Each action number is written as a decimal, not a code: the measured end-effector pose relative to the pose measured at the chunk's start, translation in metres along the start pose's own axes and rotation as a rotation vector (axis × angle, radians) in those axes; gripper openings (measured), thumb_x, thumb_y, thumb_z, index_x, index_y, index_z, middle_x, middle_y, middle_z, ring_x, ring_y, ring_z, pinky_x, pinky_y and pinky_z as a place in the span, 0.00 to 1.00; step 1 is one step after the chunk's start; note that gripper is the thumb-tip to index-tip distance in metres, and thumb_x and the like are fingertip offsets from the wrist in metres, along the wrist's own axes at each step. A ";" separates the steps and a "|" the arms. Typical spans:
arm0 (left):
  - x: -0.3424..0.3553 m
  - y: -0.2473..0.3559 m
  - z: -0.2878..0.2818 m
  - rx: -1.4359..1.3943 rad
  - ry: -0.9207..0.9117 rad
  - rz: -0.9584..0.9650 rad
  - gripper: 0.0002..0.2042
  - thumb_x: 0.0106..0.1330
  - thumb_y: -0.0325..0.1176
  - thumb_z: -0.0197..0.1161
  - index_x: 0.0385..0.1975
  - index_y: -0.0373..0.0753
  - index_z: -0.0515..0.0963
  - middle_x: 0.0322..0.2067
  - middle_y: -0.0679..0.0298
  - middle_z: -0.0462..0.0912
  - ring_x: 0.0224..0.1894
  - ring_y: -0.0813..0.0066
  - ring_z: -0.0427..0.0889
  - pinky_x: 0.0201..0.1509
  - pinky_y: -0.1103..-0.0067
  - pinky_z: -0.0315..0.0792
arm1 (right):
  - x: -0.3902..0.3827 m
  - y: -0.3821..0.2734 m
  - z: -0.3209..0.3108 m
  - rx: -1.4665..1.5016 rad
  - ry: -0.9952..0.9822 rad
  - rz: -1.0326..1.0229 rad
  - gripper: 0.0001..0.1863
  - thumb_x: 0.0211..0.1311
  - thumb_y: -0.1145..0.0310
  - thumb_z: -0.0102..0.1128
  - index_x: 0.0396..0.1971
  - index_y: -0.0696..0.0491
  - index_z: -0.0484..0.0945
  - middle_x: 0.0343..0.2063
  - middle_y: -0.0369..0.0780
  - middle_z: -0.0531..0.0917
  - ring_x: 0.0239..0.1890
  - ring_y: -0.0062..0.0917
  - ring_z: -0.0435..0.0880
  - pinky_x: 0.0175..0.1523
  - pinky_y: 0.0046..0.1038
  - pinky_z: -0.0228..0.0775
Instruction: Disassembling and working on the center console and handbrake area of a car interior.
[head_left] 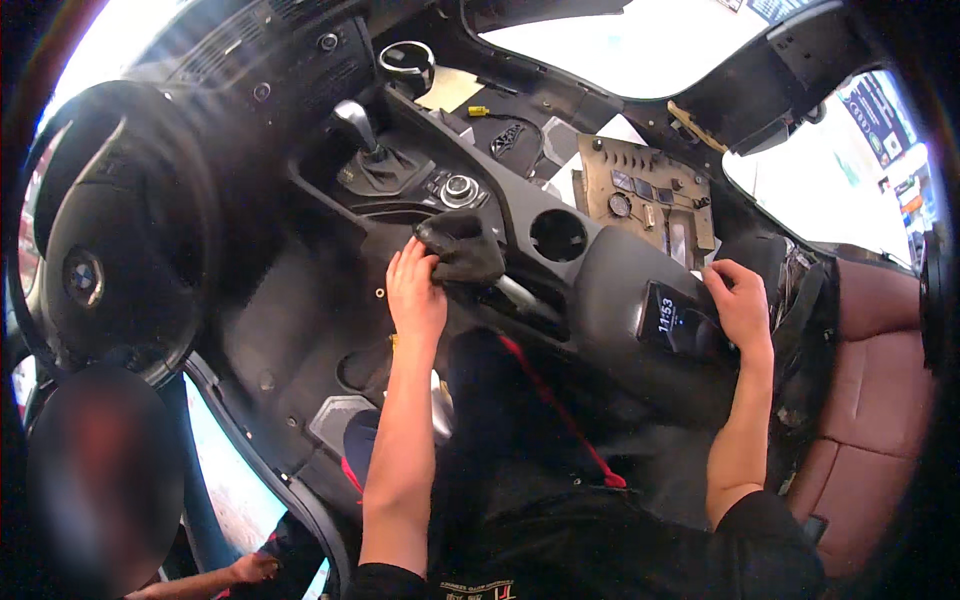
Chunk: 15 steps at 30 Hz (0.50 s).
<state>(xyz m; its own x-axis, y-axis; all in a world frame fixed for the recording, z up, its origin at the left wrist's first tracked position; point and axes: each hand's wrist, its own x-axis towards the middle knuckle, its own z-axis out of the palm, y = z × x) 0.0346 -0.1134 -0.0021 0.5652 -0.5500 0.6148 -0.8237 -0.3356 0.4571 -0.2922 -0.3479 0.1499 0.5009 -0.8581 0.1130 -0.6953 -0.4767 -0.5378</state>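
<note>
My left hand (pixel 418 295) reaches over the centre console, its fingers closed on the edge of a crumpled black cloth-like piece (pixel 468 252). That piece lies beside the handbrake lever (pixel 530 302), below the round control knob (pixel 459 190). At the rear of the padded armrest (pixel 615 275) is my right hand (pixel 740 305), fingers curled at its far edge. A small pale bit shows at those fingertips, too small to name. A phone (pixel 675 318) with a lit screen lies on the armrest, just left of my right hand.
The gear lever (pixel 360 128) and cup holder (pixel 558 236) stand along the console. Beyond it is a brown board (pixel 648 195) with small parts. The steering wheel (pixel 110 240) is at left, a reddish-brown seat (pixel 865 420) at right. Another person's hand (pixel 258 568) shows at lower left.
</note>
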 end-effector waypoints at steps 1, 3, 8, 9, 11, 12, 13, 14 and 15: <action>-0.001 -0.002 0.004 -0.080 0.013 -0.012 0.17 0.43 0.14 0.56 0.35 0.35 0.76 0.53 0.53 0.77 0.60 0.53 0.72 0.65 0.60 0.64 | 0.000 -0.003 -0.001 -0.015 -0.009 -0.007 0.12 0.59 0.66 0.61 0.34 0.61 0.82 0.25 0.45 0.84 0.25 0.26 0.81 0.36 0.26 0.71; -0.004 -0.004 0.012 -0.148 0.012 -0.033 0.16 0.42 0.13 0.56 0.33 0.33 0.75 0.54 0.51 0.75 0.61 0.50 0.70 0.66 0.60 0.64 | 0.000 -0.013 -0.005 0.124 -0.034 0.003 0.11 0.59 0.69 0.61 0.36 0.61 0.82 0.25 0.42 0.84 0.27 0.22 0.79 0.37 0.24 0.70; -0.015 -0.004 0.014 -0.225 -0.047 -0.087 0.17 0.40 0.12 0.57 0.33 0.32 0.74 0.57 0.49 0.71 0.63 0.48 0.68 0.67 0.61 0.63 | 0.007 -0.113 -0.014 0.130 -0.196 -0.489 0.17 0.51 0.67 0.69 0.41 0.57 0.81 0.39 0.44 0.83 0.39 0.31 0.81 0.47 0.29 0.72; -0.011 -0.001 0.011 -0.239 -0.066 -0.071 0.17 0.40 0.12 0.57 0.33 0.32 0.74 0.56 0.49 0.72 0.63 0.49 0.68 0.67 0.61 0.63 | 0.010 -0.141 -0.007 0.109 -0.240 -0.679 0.19 0.48 0.66 0.71 0.42 0.56 0.81 0.42 0.45 0.82 0.43 0.35 0.81 0.51 0.32 0.72; -0.005 0.003 0.003 -0.232 -0.115 -0.055 0.16 0.41 0.13 0.58 0.34 0.33 0.74 0.55 0.50 0.73 0.63 0.49 0.68 0.66 0.61 0.64 | 0.018 -0.190 0.017 -0.041 -0.381 -1.056 0.27 0.43 0.61 0.75 0.46 0.52 0.80 0.46 0.45 0.81 0.50 0.40 0.79 0.59 0.38 0.69; -0.003 0.002 -0.002 -0.203 -0.165 -0.028 0.16 0.42 0.13 0.59 0.34 0.33 0.74 0.54 0.50 0.73 0.62 0.50 0.68 0.66 0.61 0.64 | 0.018 -0.207 0.038 -0.068 -0.413 -1.186 0.28 0.43 0.61 0.74 0.47 0.52 0.79 0.46 0.45 0.81 0.51 0.40 0.78 0.60 0.39 0.68; -0.002 0.003 -0.001 -0.216 -0.153 -0.035 0.16 0.42 0.13 0.59 0.34 0.33 0.74 0.54 0.50 0.73 0.62 0.50 0.68 0.66 0.61 0.64 | 0.022 -0.211 0.057 -0.102 -0.445 -1.314 0.29 0.42 0.61 0.73 0.48 0.52 0.78 0.46 0.44 0.81 0.53 0.39 0.77 0.60 0.39 0.67; -0.002 0.005 -0.003 -0.182 -0.150 -0.010 0.16 0.43 0.14 0.59 0.35 0.33 0.75 0.54 0.51 0.74 0.62 0.50 0.69 0.65 0.61 0.65 | 0.028 -0.207 0.069 -0.118 -0.452 -1.323 0.29 0.42 0.61 0.73 0.48 0.52 0.78 0.46 0.44 0.81 0.53 0.39 0.77 0.60 0.39 0.67; -0.004 0.006 -0.003 -0.146 -0.149 0.014 0.16 0.44 0.15 0.60 0.35 0.34 0.76 0.53 0.52 0.74 0.62 0.50 0.69 0.65 0.60 0.66 | 0.034 -0.202 0.083 -0.315 -0.553 -1.390 0.25 0.46 0.61 0.70 0.47 0.50 0.78 0.47 0.44 0.81 0.53 0.38 0.77 0.61 0.39 0.66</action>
<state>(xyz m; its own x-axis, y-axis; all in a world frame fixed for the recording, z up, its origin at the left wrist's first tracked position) 0.0279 -0.1105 0.0003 0.5316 -0.6647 0.5250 -0.8102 -0.2183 0.5440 -0.0918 -0.2648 0.1927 0.9021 0.4315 0.0079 0.4310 -0.8996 -0.0703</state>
